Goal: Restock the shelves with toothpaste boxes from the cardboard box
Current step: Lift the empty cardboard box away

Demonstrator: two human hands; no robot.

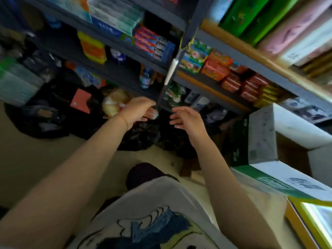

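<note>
hands (138, 108) (188, 119) empty before shelves (221, 85)

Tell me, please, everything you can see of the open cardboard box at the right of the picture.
The cardboard box stands at the right, below the shelves and beside a dark green carton. It looks like pale grey-white card with brown inside walls. Its top flaps are folded outward, so it is open. What lies inside cannot be made out. Neither hand touches it.

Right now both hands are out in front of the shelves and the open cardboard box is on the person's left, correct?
Not quite. In the head view the left hand and right hand do reach toward the shelves, but the open cardboard box sits on the person's right, not left.
</note>
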